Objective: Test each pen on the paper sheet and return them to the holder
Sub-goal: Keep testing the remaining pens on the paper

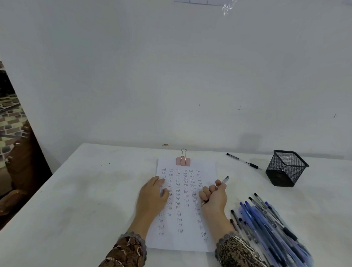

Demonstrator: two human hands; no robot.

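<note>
2 hands lie on the paper sheet (183, 242), which sits at the middle of the white worktop (87, 200) with a pink binder clip (183, 161) on its 12 o'clock edge and columns of the handwritten word "Test" down its face. The left hand (153, 195) rests flat with straight fingers on the sheet's 9 o'clock edge. The right hand (214, 197) has its fingers curled round a pen (225, 179), tip down on the sheet's right-hand column and back end pointing toward 1 o'clock. From the sheet, a black mesh holder (286, 168) stands at 2 o'clock, well apart, with 1 black-capped pen (243, 161) lying just beside it at its 9 o'clock. A loose pile of blue and black pens (271, 230) lies at the sheet's 4 o'clock, near the right patterned sleeve (240, 257).
</note>
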